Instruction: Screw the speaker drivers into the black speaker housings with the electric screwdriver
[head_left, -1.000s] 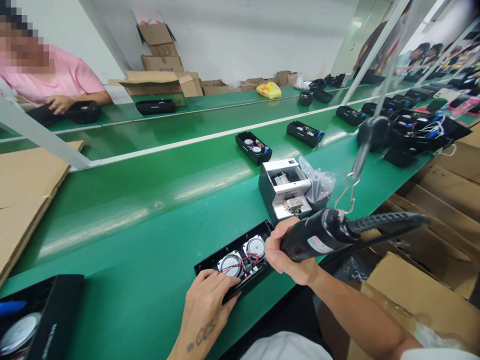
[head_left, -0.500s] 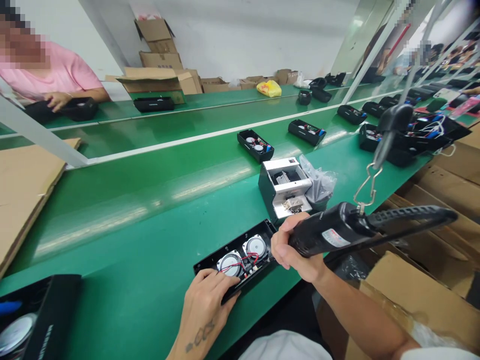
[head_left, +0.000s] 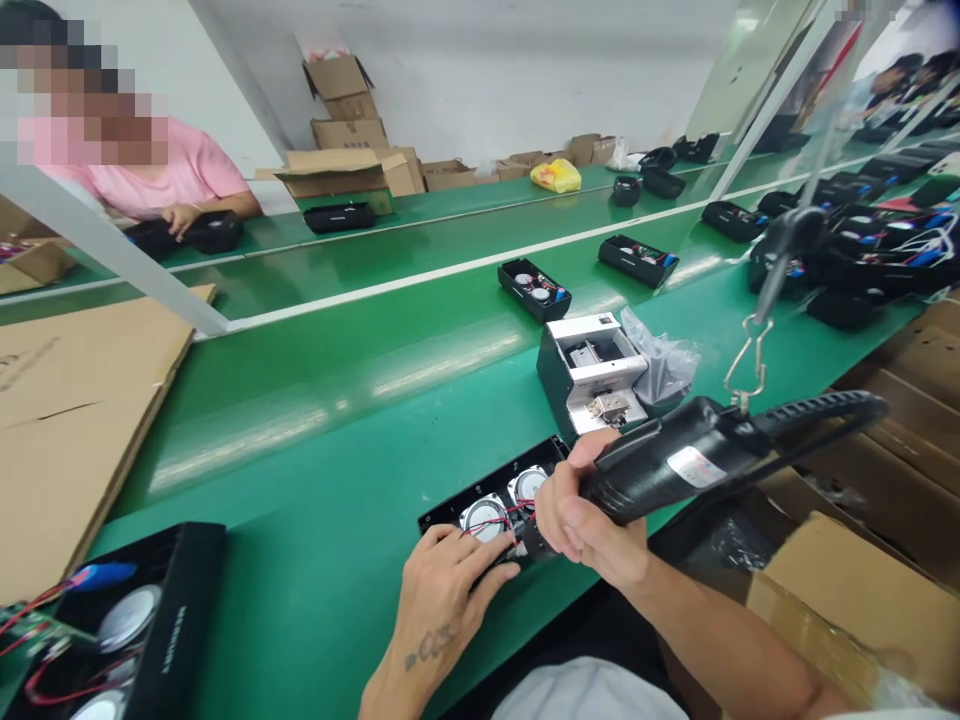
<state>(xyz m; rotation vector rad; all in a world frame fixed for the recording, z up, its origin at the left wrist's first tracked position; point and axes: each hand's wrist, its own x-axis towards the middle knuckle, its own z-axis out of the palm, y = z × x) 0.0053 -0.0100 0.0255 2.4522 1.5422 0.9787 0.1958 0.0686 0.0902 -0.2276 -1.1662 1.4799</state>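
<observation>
An open black speaker housing with two round silver drivers and red wires lies at the near edge of the green belt. My left hand rests on its near side, fingers pressed down on it. My right hand is wrapped round a black electric screwdriver that hangs from a metal hook. The tool's tip points down at the housing's right end, between the two hands.
A white-and-green screw dispenser box with a plastic bag stands just behind the housing. More open housings lie along the belt; another sits at lower left. Cardboard sheet lies left, boxes right. A person in pink works across the belt.
The screwdriver has come down and left, its tip now at the housing. My left hand has stayed on the housing. The camera has shifted a little leftward.
</observation>
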